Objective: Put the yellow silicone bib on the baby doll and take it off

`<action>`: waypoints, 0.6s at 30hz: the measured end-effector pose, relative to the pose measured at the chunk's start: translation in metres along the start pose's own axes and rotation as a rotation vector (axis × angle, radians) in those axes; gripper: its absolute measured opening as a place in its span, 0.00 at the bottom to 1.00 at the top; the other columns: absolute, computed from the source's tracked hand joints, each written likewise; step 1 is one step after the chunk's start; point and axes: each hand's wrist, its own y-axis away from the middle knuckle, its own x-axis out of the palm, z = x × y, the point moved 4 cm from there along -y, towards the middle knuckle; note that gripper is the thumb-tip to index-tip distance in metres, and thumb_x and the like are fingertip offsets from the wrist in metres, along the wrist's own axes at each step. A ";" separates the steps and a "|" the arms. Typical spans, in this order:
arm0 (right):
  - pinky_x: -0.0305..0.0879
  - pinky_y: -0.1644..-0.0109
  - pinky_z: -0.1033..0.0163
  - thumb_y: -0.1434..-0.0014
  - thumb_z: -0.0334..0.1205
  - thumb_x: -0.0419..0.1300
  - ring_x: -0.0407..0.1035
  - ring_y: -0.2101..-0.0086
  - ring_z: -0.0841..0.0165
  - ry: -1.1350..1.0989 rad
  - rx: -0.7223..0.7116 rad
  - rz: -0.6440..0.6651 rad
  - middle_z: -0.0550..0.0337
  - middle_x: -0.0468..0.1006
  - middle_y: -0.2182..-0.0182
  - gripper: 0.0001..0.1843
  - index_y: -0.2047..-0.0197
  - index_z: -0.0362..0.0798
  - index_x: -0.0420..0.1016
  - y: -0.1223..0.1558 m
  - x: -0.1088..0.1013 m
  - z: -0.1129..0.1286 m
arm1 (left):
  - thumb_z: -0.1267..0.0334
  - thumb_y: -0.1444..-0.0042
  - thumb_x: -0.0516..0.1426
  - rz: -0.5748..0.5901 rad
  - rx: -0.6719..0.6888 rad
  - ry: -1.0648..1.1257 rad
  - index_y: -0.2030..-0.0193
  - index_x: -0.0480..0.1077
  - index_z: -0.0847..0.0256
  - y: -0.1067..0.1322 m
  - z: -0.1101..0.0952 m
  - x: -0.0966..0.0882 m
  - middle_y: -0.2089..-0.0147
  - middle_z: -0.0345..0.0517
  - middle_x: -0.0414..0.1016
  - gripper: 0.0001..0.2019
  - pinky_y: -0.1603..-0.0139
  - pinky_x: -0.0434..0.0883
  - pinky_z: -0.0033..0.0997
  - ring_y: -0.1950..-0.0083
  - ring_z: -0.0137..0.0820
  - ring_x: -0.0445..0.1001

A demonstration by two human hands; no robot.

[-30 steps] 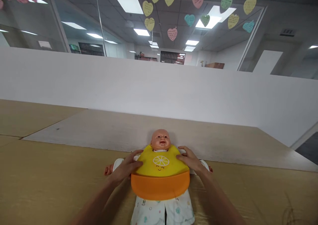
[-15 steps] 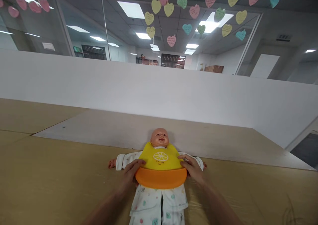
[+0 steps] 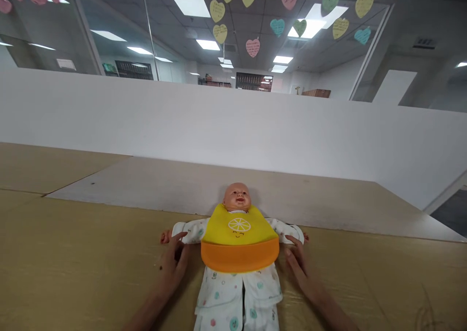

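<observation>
A baby doll [image 3: 237, 197] lies face up with its arms stretched out sideways. It wears white patterned clothes [image 3: 219, 292] and a yellow bib [image 3: 219, 229] with a citrus-slice print. Along the bib's lower edge runs an orange catch pocket [image 3: 240, 256]. My left hand [image 3: 175, 257] is beside the doll's sleeve on the left, index fingertip at the cuff, fingers apart. By the opposite sleeve, my right hand [image 3: 299, 263] has its fingers apart too, with a fingertip at the sleeve's lower edge. Neither hand holds anything, and both are off the bib.
The doll lies on a tan surface [image 3: 91, 263], its head over a paler grey panel [image 3: 146, 182]. Behind stands a low white wall [image 3: 219, 126] with glass above it. Heart-shaped paper notes [image 3: 252, 47] are stuck on the glass.
Both hands have let go of the bib's sides and moved outward to the doll's sleeves. The bib lies flat on the doll's chest. The view has tilted slightly downward.
</observation>
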 end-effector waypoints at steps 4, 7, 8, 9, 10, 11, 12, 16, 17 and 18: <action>0.68 0.59 0.56 0.39 0.53 0.50 0.69 0.67 0.62 0.344 -0.198 -0.215 0.52 0.74 0.67 0.20 0.54 0.46 0.69 -0.014 -0.038 -0.028 | 0.55 0.45 0.52 -0.132 0.312 -0.348 0.52 0.66 0.63 -0.024 0.015 -0.021 0.58 0.54 0.72 0.17 0.53 0.69 0.44 0.58 0.42 0.71; 0.63 0.45 0.49 0.41 0.54 0.54 0.65 0.52 0.57 0.510 -0.300 -0.276 0.48 0.71 0.52 0.22 0.50 0.47 0.69 -0.024 -0.055 -0.044 | 0.51 0.45 0.54 -0.101 0.424 -0.498 0.48 0.65 0.62 -0.035 0.026 -0.027 0.47 0.57 0.70 0.22 0.43 0.63 0.49 0.45 0.47 0.67; 0.61 0.42 0.48 0.42 0.56 0.55 0.62 0.48 0.56 0.525 -0.287 -0.276 0.48 0.69 0.48 0.26 0.48 0.47 0.67 -0.027 -0.058 -0.050 | 0.49 0.45 0.54 -0.070 0.424 -0.515 0.47 0.65 0.61 -0.037 0.030 -0.027 0.46 0.56 0.69 0.23 0.41 0.62 0.49 0.43 0.47 0.65; 0.59 0.40 0.46 0.43 0.58 0.55 0.60 0.45 0.55 0.522 -0.257 -0.262 0.48 0.67 0.46 0.30 0.45 0.46 0.65 -0.029 -0.060 -0.054 | 0.47 0.45 0.54 -0.033 0.405 -0.522 0.46 0.65 0.60 -0.039 0.034 -0.026 0.45 0.55 0.69 0.24 0.40 0.61 0.49 0.41 0.47 0.64; 0.58 0.39 0.46 0.44 0.60 0.56 0.58 0.43 0.54 0.507 -0.213 -0.233 0.47 0.65 0.44 0.34 0.42 0.46 0.63 -0.031 -0.060 -0.058 | 0.46 0.45 0.53 0.006 0.374 -0.522 0.46 0.65 0.60 -0.040 0.038 -0.024 0.45 0.55 0.70 0.25 0.39 0.61 0.49 0.41 0.47 0.64; 0.58 0.39 0.47 0.45 0.61 0.55 0.58 0.43 0.55 0.486 -0.161 -0.193 0.47 0.65 0.43 0.37 0.40 0.45 0.61 -0.032 -0.060 -0.062 | 0.45 0.44 0.52 0.044 0.336 -0.512 0.45 0.65 0.60 -0.040 0.043 -0.022 0.45 0.54 0.70 0.26 0.39 0.61 0.49 0.41 0.47 0.64; 0.59 0.39 0.48 0.45 0.62 0.55 0.59 0.43 0.55 0.465 -0.107 -0.150 0.47 0.65 0.43 0.38 0.39 0.45 0.59 -0.033 -0.059 -0.064 | 0.44 0.44 0.52 0.079 0.295 -0.496 0.44 0.64 0.60 -0.039 0.046 -0.020 0.46 0.54 0.71 0.27 0.39 0.61 0.48 0.42 0.47 0.65; 0.61 0.41 0.51 0.43 0.60 0.55 0.63 0.47 0.59 0.392 -0.008 -0.032 0.50 0.68 0.45 0.35 0.40 0.46 0.60 -0.033 -0.056 -0.062 | 0.40 0.47 0.53 0.146 0.118 -0.414 0.42 0.62 0.62 -0.037 0.058 -0.016 0.46 0.55 0.71 0.33 0.43 0.66 0.47 0.45 0.47 0.67; 0.62 0.42 0.52 0.44 0.59 0.56 0.64 0.48 0.59 0.375 0.000 -0.020 0.51 0.69 0.46 0.34 0.41 0.47 0.61 -0.033 -0.056 -0.061 | 0.39 0.48 0.53 0.140 0.082 -0.399 0.41 0.61 0.62 -0.036 0.059 -0.017 0.46 0.55 0.70 0.34 0.44 0.66 0.48 0.45 0.48 0.67; 0.62 0.42 0.52 0.45 0.59 0.56 0.64 0.48 0.60 0.361 0.015 -0.015 0.52 0.69 0.47 0.34 0.42 0.47 0.62 -0.033 -0.056 -0.060 | 0.39 0.48 0.53 0.132 0.053 -0.386 0.41 0.61 0.63 -0.036 0.061 -0.017 0.47 0.55 0.70 0.35 0.45 0.67 0.48 0.45 0.48 0.67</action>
